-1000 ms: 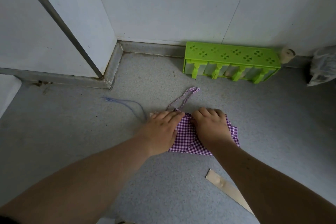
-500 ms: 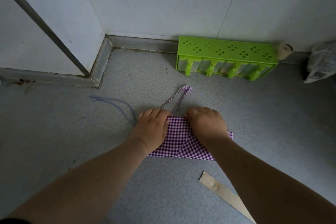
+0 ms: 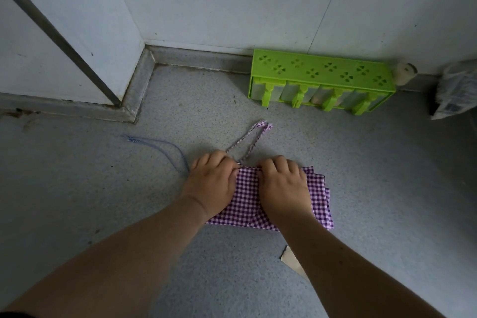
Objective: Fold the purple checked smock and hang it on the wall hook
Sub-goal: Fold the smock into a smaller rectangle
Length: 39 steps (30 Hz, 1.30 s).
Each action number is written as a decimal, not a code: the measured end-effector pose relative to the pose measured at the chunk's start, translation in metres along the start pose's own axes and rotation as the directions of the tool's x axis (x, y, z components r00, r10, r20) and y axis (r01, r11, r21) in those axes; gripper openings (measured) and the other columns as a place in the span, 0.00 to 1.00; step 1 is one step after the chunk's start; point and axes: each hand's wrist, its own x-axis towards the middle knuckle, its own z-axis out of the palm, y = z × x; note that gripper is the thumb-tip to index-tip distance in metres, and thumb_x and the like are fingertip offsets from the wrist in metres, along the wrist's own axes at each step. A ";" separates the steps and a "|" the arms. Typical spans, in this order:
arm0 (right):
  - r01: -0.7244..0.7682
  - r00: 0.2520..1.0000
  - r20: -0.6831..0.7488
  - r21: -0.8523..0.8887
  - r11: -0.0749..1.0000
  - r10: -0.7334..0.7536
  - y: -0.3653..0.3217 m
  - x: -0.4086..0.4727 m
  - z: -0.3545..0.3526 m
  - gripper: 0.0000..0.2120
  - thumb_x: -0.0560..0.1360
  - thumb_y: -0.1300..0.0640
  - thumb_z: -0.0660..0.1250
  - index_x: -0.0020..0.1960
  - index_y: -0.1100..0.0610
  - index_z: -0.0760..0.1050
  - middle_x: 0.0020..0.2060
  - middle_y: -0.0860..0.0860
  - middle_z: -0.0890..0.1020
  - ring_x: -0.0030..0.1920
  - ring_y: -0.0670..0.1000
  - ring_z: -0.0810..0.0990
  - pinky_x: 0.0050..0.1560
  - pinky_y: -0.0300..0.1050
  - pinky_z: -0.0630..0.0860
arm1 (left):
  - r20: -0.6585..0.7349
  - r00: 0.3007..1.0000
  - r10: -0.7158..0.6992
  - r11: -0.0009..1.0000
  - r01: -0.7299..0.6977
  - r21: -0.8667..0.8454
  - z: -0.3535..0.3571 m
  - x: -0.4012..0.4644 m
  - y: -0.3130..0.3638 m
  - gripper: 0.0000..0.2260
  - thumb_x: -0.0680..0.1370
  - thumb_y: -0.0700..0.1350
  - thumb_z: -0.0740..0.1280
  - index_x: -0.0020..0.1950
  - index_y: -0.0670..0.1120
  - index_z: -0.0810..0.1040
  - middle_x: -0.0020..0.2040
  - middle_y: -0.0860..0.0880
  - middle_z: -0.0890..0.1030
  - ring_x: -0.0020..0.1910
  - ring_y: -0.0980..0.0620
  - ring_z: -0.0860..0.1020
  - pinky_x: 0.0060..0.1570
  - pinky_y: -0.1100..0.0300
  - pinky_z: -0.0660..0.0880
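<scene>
The purple checked smock (image 3: 246, 196) lies folded into a small flat packet on the grey floor. Two thin checked ties (image 3: 254, 137) run from its far edge toward the wall. My left hand (image 3: 213, 181) covers the packet's left part, fingers curled over the far edge and thumb pinching the fabric. On the right part, my right hand (image 3: 282, 183) grips the same edge with curled fingers. The two thumbs nearly meet at the middle. No wall hook is in view.
A green plastic rack (image 3: 320, 80) stands against the wall behind the smock. A blue cord (image 3: 160, 147) lies on the floor to the left. A cardboard strip (image 3: 291, 258) lies near my right forearm. A plastic bag (image 3: 456, 93) and a small roll (image 3: 404, 73) sit at the far right.
Both hands slid toward the smock's far edge and curled their fingers over it. The packet looks squarer and flatter than before. The camera tilted slightly.
</scene>
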 end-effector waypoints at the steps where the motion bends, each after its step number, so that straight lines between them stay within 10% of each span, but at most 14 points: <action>1: -0.015 1.000 0.005 0.004 1.000 0.015 0.003 0.001 0.000 0.13 0.86 0.49 0.51 0.63 0.49 0.72 0.59 0.51 0.75 0.63 0.57 0.73 0.68 0.56 0.68 | -0.011 1.000 -0.017 1.000 0.017 0.000 -0.001 0.000 0.000 0.12 0.82 0.53 0.58 0.52 0.53 0.81 0.53 0.52 0.78 0.50 0.48 0.76 0.53 0.49 0.73; 11: -0.192 0.981 -0.010 0.078 0.978 0.193 0.017 0.012 -0.004 0.12 0.85 0.52 0.50 0.61 0.48 0.70 0.59 0.49 0.75 0.63 0.56 0.70 0.71 0.57 0.61 | -0.028 0.994 -0.107 0.993 0.106 -0.042 -0.002 -0.001 -0.002 0.08 0.79 0.50 0.57 0.51 0.53 0.75 0.48 0.53 0.78 0.49 0.49 0.75 0.54 0.53 0.68; 19: 0.228 0.973 0.040 -0.068 0.971 -0.226 -0.013 0.051 -0.018 0.15 0.83 0.48 0.61 0.69 0.45 0.71 0.63 0.51 0.71 0.63 0.57 0.74 0.65 0.58 0.74 | 0.040 0.996 -0.084 0.996 0.083 0.036 -0.003 0.000 -0.001 0.21 0.76 0.51 0.57 0.66 0.54 0.81 0.52 0.49 0.79 0.50 0.44 0.77 0.52 0.48 0.74; 33: 0.338 0.933 0.190 -0.170 0.926 -0.306 -0.021 0.076 -0.046 0.09 0.81 0.60 0.61 0.61 0.53 0.68 0.51 0.54 0.78 0.51 0.59 0.79 0.42 0.51 0.75 | -0.087 0.994 -0.062 0.996 0.056 -0.075 0.003 0.000 -0.006 0.08 0.79 0.50 0.62 0.47 0.51 0.80 0.47 0.51 0.78 0.46 0.47 0.76 0.49 0.53 0.69; 39: 0.327 0.932 0.233 -0.209 0.922 -0.278 -0.046 0.037 -0.084 0.10 0.79 0.63 0.60 0.59 0.58 0.73 0.48 0.55 0.76 0.49 0.57 0.78 0.48 0.52 0.78 | -0.079 0.993 -0.090 0.991 0.081 -0.110 0.002 0.001 -0.006 0.08 0.78 0.49 0.61 0.45 0.51 0.78 0.44 0.51 0.78 0.45 0.47 0.76 0.48 0.54 0.67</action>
